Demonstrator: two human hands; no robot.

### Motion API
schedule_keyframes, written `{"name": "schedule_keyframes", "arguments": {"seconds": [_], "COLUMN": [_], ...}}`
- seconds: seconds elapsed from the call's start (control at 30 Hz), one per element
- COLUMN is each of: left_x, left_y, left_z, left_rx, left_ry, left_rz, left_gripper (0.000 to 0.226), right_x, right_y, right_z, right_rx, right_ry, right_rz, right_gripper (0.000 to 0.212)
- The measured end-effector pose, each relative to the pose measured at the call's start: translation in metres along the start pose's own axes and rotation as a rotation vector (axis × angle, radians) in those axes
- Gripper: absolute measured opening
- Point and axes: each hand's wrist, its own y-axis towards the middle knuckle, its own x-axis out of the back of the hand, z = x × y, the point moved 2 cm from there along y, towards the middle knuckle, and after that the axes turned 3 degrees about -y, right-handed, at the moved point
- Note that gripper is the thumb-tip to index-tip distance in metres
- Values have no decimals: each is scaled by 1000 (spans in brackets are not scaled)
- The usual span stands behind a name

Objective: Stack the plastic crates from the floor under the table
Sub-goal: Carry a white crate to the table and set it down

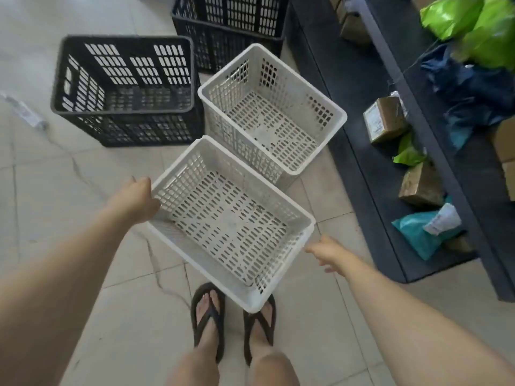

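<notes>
RISK: near white perforated plastic crate (231, 218), held above the tiled floor (83, 190), may tip, since only the left hand (133, 200) grips its rim | right hand (324, 250) unclenched beside the opposite rim | LOOK: empty, slotted, slightly grimy | second white crate (271, 107) just beyond

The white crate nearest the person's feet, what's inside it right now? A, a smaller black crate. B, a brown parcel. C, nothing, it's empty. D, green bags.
C: the near white crate shows only its bare perforated bottom, held at its edges by the left hand and right hand; the green bags and brown parcel lie on the dark shelf to the right.
</notes>
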Motion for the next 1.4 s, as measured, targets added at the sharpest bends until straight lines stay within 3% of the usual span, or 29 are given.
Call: {"name": "schedule_keyframes", "arguments": {"seconds": [0.07, 0.17, 0.23, 0.3, 0.37, 0.5, 0.6, 0.7, 0.83, 0.93, 1.03, 1.13, 1.27, 1.4], "left_x": [-32, -77, -93, -106, -109, -89, -95, -106, -104, -89, -62, -23, 24, 51], "left_y": [34, 90, 127, 152, 163, 172, 180, 186, 187, 165, 130, 90, 27, -39], "left_z": [1, 14, 25, 30, 29, 34, 39, 40, 43, 45, 51, 52, 24, -12], "left_rx": [38, 115, 171, 191, 175, 269, 266, 230, 215, 187, 154, 127, 100, 77], "left_ry": [18, -11, -93, -222, -322, -459, -515, -532, -587, -599, -654, -674, -707, -684], "left_rz": [2, -40, -94, -69, -44, 28, 144, 52, 37, 16, 30, 63, 98, 157], "left_gripper": [47, 55, 64, 62, 58, 77, 59, 47, 30, 16, 30, 31, 32, 34], "right_x": [-22, -59, -78, -95, -101, -103, -101, -103, -101, -98, -99, -82, -32, -1], "right_y": [44, 103, 137, 158, 169, 159, 159, 166, 168, 150, 119, 72, -12, -96], "right_z": [-8, -19, -24, -30, -38, -39, -39, -40, -50, -57, -64, -71, -90, -134], "right_rx": [-143, -271, -327, -347, -359, -324, -319, -342, -318, -282, -288, -283, -221, -271], "right_ry": [59, 233, 426, 645, 735, 743, 799, 835, 729, 869, 984, 1060, 1078, 1079], "right_rz": [17, 122, 178, 191, 86, 19, 6, 23, -3, -3, -72, -202, -247, -289], "right_gripper": [59, 74, 63, 31, 12, 13, 11, 10, 25, 28, 27, 26, 49, 56]}}
